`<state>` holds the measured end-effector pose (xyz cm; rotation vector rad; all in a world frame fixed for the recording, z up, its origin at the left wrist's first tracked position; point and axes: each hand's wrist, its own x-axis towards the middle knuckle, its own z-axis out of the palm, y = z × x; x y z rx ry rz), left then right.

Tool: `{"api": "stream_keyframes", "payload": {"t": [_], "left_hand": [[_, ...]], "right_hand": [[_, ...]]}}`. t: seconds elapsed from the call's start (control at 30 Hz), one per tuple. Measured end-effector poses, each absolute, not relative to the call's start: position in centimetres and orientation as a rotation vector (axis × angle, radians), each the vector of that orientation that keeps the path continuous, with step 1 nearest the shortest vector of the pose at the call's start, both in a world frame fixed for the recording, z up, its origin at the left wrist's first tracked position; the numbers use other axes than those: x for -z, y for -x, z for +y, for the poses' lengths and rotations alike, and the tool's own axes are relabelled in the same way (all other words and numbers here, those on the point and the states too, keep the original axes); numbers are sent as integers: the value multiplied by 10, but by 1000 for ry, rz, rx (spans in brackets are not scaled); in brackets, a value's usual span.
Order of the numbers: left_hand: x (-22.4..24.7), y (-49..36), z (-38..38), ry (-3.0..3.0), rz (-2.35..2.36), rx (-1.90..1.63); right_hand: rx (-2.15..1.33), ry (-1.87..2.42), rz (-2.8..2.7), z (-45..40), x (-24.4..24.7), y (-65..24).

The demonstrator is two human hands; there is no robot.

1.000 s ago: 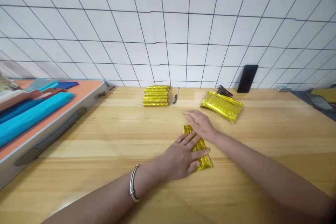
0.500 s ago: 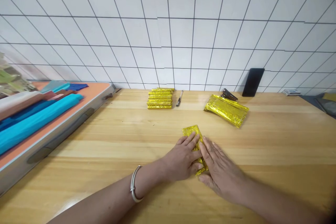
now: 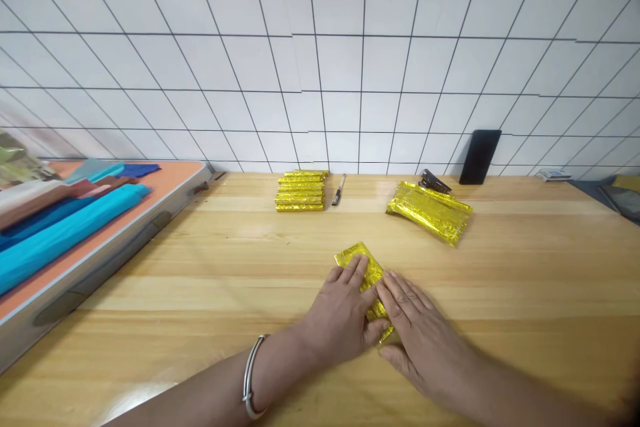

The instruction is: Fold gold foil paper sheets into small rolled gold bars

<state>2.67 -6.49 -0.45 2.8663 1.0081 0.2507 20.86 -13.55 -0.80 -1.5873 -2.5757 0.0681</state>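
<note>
A shiny gold foil packet (image 3: 373, 273) lies flat on the wooden table (image 3: 240, 247), slanting down to the right. My left hand (image 3: 343, 310) rests on top of it, fingers spread and pressing on the foil. Along its right edge lies my right hand (image 3: 423, 330), flat with fingers stretched out and thumb apart. Both hands touch the packet and partly cover it. Farther back is a pile of narrow gold strips (image 3: 301, 192), with a pen (image 3: 339, 190) just right of it. A larger gold foil pack (image 3: 430, 212) sits to the right.
Behind the larger pack is a black stapler-like object (image 3: 434, 181). A black phone (image 3: 480, 157) leans on the tiled wall. On the left, an orange-topped case (image 3: 175, 180) bears rolled coloured sheets (image 3: 75, 233). Small items (image 3: 553, 175) lie at the back right.
The packet has shifted slightly left and tilts more, with my left hand moving along on it. My right hand is a little lower. The view has moved slightly.
</note>
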Motion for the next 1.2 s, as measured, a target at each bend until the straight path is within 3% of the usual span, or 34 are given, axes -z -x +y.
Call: {"api": "stream_keyframes", "payload": {"t": [0.67, 0.9, 1.2], "left_hand": [[3, -2, -27, -2993, 739, -147], [4, -15, -55, -2966, 945, -96], [-3, -18, -62, -2970, 1003, -119]], "right_hand": [[-159, 1403, -2696, -105, 4, -245], [25, 1542, -2595, -124, 0, -218], [-103, 1519, -2633, -136, 12, -207]]}}
